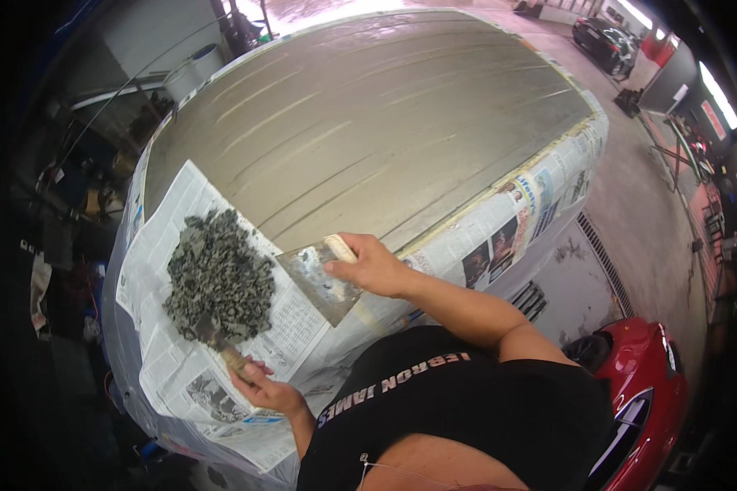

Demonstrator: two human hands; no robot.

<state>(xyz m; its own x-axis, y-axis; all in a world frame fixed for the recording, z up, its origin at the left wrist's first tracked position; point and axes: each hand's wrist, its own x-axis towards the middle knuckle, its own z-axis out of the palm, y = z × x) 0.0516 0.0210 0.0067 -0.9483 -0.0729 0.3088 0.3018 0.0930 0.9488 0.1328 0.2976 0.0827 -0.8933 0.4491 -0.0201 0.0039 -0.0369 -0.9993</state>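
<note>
My left hand [264, 389] is closed around the wooden handle of a putty knife [232, 358]. Its blade dips into the near edge of a heap of dark grey crumbs [219, 274], so the tip is hidden. The heap lies on a spread newspaper sheet [291, 340] at the left corner of a large grey panel [377, 131]. To the right of the heap, my right hand [373, 266] grips a wide flat scraper [315, 282] by its pale top edge. The scraper's smeared metal blade slants over the sheet and the panel's near edge.
Newspaper masking [508, 229] with tape borders the streaked panel, which looks like a vehicle roof. A red car [651, 393] stands close at my right. Farther off are a dark car [604, 42] and a floor drain [604, 263]. Clutter and a pale bin [195, 72] line the left.
</note>
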